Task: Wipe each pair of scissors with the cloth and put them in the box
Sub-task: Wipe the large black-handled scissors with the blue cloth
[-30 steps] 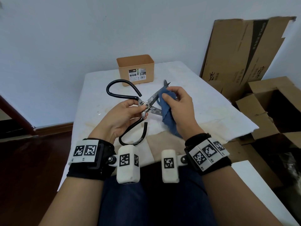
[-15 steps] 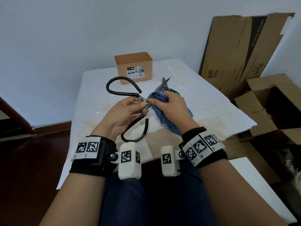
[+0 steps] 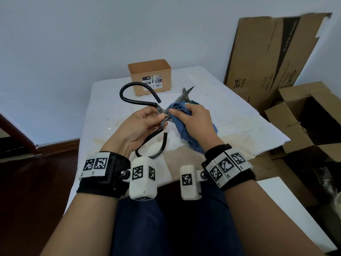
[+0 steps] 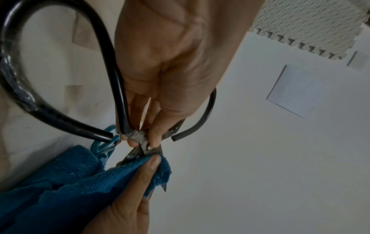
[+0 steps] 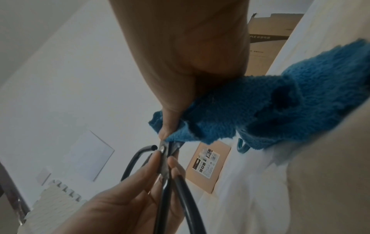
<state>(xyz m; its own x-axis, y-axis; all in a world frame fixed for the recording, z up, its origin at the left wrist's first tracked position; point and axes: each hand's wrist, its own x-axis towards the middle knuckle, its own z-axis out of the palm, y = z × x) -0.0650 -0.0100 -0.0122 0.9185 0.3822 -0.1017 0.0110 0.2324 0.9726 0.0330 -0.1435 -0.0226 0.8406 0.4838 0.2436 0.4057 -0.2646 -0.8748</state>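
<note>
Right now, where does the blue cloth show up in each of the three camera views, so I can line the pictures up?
Head: blue cloth at centre, under the right hand, trailing toward the wrist.
Left wrist: bottom left, bunched against the blades.
Right wrist: centre to upper right.
Shared landmark: the black-handled scissors, pinched near the pivot by the left hand.

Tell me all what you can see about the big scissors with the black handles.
The big scissors have dull, speckled grey metal blades and two large open loop handles, black and glossy like plastic tubing. They are held in the air above the white-covered table, blades slightly parted, tips pointing away toward the box. The left hand pinches them near the pivot; the right hand presses the blue cloth around the blades.
</note>
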